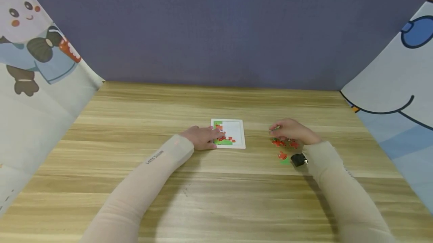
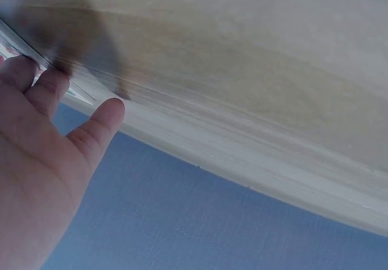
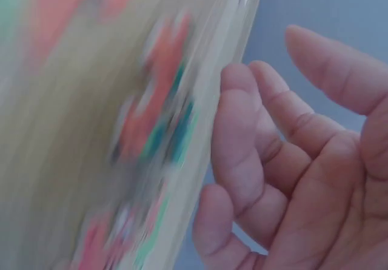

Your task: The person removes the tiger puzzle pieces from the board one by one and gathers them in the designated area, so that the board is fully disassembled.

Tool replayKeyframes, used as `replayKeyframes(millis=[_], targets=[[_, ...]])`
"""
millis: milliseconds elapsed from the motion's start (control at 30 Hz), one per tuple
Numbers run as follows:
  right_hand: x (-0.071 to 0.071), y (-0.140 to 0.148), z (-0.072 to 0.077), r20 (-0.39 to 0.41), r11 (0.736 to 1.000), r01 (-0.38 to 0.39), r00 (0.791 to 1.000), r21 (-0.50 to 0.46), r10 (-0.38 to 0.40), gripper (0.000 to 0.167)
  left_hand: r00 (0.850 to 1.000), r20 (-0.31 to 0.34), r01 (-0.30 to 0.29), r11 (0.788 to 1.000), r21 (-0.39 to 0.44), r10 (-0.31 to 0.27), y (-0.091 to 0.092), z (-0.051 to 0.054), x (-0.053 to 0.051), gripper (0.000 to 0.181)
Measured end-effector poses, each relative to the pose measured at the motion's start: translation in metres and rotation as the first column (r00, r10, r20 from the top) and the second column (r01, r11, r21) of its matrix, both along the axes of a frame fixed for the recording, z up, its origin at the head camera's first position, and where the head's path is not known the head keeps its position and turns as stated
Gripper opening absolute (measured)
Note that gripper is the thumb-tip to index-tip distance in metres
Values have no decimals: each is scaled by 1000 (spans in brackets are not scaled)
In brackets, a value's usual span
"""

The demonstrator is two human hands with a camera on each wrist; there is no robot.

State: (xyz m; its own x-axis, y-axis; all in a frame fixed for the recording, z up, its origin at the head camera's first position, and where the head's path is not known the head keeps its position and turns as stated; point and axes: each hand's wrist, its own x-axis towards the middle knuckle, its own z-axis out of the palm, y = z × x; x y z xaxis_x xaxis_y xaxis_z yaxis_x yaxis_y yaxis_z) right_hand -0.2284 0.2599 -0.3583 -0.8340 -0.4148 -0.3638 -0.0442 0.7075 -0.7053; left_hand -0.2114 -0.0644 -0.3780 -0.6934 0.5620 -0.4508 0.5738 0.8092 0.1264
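A small jigsaw puzzle in a white frame [image 1: 239, 134] lies mid-table, its left and lower parts filled with green and red pieces, its upper right bare white. My left hand [image 1: 202, 138] rests over its left edge, fingers spread and fairly straight; the left wrist view shows this hand [image 2: 45, 142] with fingertips at the frame. To the right, my right hand [image 1: 293, 130] hovers over loose puzzle pieces [image 1: 278, 143]. In the right wrist view its fingers are loosely bent, the thumb stands apart, and no piece shows between them. A blurred red piece [image 3: 159, 70] lies beside the fingers.
Nearer the front lies a red and green loose piece [image 1: 283, 156]. A small black object [image 1: 297, 160] sits beside the right cuff. The wooden table [image 1: 209, 198] meets a dark blue-grey wall [image 1: 216, 28] at the back, with cartoon-printed panels on both sides.
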Motion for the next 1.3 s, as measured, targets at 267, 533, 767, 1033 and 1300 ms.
replayKeyframes(millis=[267, 533, 767, 1033, 1300], targets=[[-6, -52, -8, -53, 992, -122, 991, 35, 124, 32, 1000, -5, -13, 1000, -9, 13, 1, 1, 1, 61], [-6, -101, -9, -134, 952, -206, 962, 227, 240, 19, 1000, -9, -14, 1000, -19, 13, 3, 0, 1, 60], [-4, -124, -8, -124, 902, -216, 952, 373, 280, 18, 1000, -8, -17, 1000, -10, 17, 2, -1, 2, 60], [1, -137, -5, -147, 854, -205, 940, 478, 308, 18, 999, -3, -32, 999, 1, 32, 3, -1, 2, 58], [6, -142, -2, -153, 837, -197, 937, 510, 314, 23, 999, -10, -37, 999, -7, 37, 2, -3, 0, 59]])
